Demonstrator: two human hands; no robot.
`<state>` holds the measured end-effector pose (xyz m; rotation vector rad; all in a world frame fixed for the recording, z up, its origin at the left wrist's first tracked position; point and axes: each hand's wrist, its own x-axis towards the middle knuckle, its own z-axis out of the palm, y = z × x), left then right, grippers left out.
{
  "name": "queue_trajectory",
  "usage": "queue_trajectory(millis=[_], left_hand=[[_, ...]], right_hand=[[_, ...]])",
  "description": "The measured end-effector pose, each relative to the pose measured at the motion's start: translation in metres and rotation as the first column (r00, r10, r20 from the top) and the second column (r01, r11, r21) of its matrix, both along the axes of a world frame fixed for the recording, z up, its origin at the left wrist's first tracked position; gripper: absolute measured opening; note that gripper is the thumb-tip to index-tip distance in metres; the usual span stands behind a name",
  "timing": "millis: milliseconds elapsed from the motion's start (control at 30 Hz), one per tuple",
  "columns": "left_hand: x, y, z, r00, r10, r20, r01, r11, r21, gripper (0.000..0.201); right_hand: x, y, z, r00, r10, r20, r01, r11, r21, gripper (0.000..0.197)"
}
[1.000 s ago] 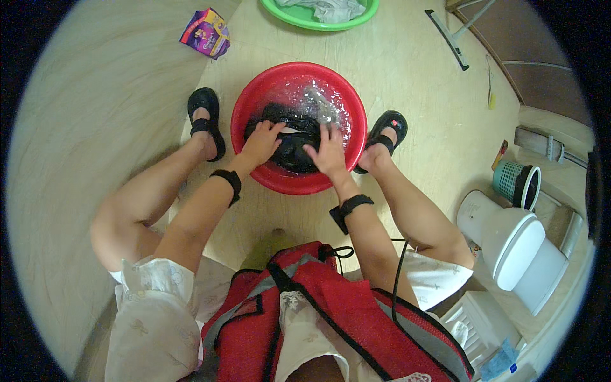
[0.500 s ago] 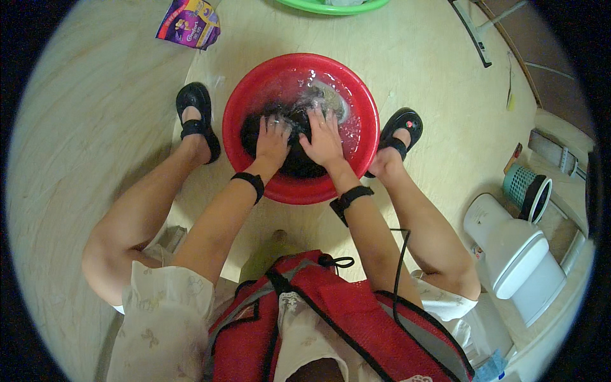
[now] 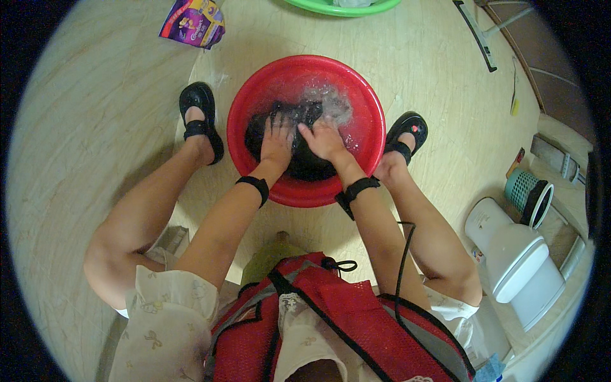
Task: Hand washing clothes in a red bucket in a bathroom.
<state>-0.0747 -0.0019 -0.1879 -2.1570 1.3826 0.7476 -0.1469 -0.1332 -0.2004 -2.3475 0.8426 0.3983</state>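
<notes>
A red basin (image 3: 305,196) of water stands on the floor between my feet, with dark wet cloth (image 3: 307,164) bunched in it. My left hand (image 3: 277,141) lies on the cloth, palm down, its fingers stretched forward. Beside it, my right hand (image 3: 326,140) presses down at the cloth's right side. Its thumb points out toward the left hand, and its fingertips are blurred by the water. Neither hand is closed round anything. Stirred, bubbly water (image 3: 336,105) shows just beyond the right fingers. Black bands circle both wrists.
A purple pouch (image 3: 193,24) lies at the far left, and a green basin (image 3: 347,9) at the far edge. My black shoes (image 3: 200,114) flank the red basin. To the right are a white toilet (image 3: 515,254), a green basket (image 3: 520,184) and a squeegee-like tool (image 3: 477,38).
My right hand's fingers have sunk lower into the water. A greyish patch with a pale edge beyond them is now covered by bubbly water. The whole view has shifted slightly.
</notes>
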Motion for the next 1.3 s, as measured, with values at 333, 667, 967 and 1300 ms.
queue_trajectory(millis=[333, 667, 967, 1300], left_hand=[[0.003, 0.011, -0.003, 0.999, -0.01, 0.038, 0.01, 1.0, 0.017, 0.048], [0.007, 0.01, -0.001, 0.98, 0.125, -0.152, -0.159, 0.958, -0.237, 0.056], [0.032, -0.039, 0.039, 0.762, 0.176, -0.623, -0.638, 0.366, -0.677, 0.039], [0.009, -0.07, 0.072, -0.631, -0.028, -0.775, -0.759, -0.183, 0.625, 0.039]], right_hand=[[0.002, -0.004, 0.011, 0.983, 0.088, -0.16, -0.045, 0.966, 0.256, 0.078], [-0.026, -0.004, 0.0, 0.95, -0.207, -0.233, 0.214, 0.977, 0.007, 0.042], [-0.014, -0.026, 0.091, 0.754, -0.627, 0.197, 0.334, 0.624, 0.707, 0.017], [0.011, -0.035, 0.125, 0.745, -0.538, 0.394, 0.475, 0.843, 0.252, 0.038]])
